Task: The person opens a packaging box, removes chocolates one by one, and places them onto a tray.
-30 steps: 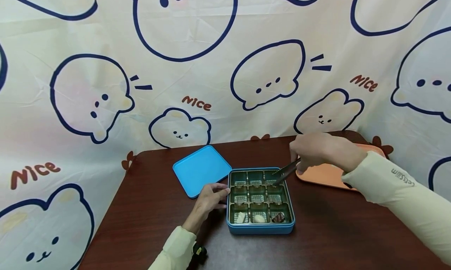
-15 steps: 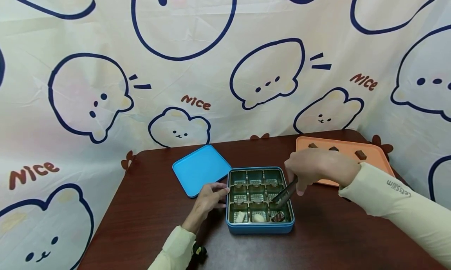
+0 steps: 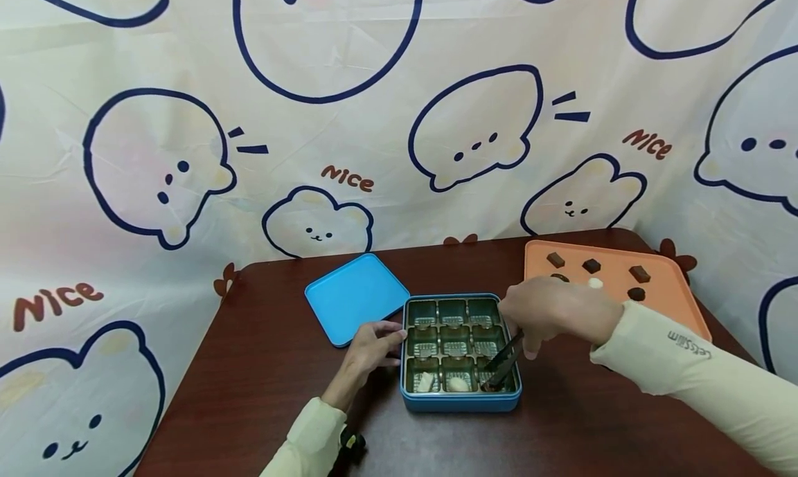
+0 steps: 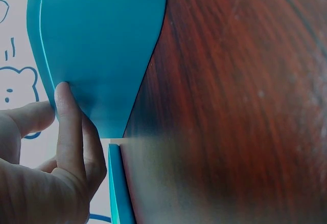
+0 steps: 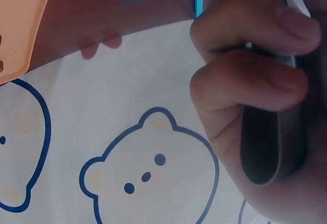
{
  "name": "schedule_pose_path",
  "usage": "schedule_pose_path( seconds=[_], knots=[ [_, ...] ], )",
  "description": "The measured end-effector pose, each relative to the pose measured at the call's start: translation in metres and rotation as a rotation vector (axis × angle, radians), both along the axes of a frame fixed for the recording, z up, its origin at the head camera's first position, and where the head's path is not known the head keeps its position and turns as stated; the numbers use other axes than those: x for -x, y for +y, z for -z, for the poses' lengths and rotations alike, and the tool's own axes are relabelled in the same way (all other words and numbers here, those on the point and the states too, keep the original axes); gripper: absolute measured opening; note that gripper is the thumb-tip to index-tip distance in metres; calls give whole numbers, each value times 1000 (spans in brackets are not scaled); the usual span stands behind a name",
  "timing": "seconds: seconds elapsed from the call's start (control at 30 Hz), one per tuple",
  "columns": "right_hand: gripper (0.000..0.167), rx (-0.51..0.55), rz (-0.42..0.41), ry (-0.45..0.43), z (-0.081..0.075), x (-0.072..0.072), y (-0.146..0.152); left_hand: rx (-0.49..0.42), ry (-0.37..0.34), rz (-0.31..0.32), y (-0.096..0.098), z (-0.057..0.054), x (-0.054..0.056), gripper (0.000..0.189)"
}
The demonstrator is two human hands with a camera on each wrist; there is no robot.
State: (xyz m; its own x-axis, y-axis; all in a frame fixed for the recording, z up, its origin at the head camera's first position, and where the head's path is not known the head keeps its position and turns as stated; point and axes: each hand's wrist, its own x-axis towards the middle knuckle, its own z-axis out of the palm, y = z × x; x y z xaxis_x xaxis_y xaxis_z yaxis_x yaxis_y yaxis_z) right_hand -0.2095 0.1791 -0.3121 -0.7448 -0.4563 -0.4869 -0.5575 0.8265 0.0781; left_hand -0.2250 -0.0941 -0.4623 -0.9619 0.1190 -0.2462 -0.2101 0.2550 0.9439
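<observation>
A blue box with a gold compartment insert stands on the table. My left hand touches its left wall, thumb and fingers lightly bent against the side. My right hand grips dark tongs, whose handle fills the right of the right wrist view. The tips of the tongs reach down into the front right compartment, over a dark chocolate they partly cover. A white piece lies in the front left compartment and a rounded white piece in the front middle one.
Behind the box on the left lies a flat blue lid. An orange tray at the back right bears several brown chocolates and a white piece; my right forearm passes in front of it. A printed cloth hangs behind the table.
My right hand has brought the tongs from the back right compartment forward and down to the front right one. More of the orange tray shows. The left hand has stayed at the box.
</observation>
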Motion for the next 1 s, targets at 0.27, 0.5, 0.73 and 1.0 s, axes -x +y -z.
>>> schedule_pose_path(
  seconds=[0.27,0.5,0.73,1.0],
  knots=[
    [17,-47,-78,55,12,-1,-6,5,-3,-11,1,0,0,35],
    [22,-110,-112,77,18,-5,-12,10,-11,-14,1,0,1,35],
    [20,-149,-137,137,27,-8,-13,11,-10,-14,2,-1,2,36],
    [22,-118,-174,188,30,-8,-12,15,-2,-11,2,-1,1,36]
  ],
)
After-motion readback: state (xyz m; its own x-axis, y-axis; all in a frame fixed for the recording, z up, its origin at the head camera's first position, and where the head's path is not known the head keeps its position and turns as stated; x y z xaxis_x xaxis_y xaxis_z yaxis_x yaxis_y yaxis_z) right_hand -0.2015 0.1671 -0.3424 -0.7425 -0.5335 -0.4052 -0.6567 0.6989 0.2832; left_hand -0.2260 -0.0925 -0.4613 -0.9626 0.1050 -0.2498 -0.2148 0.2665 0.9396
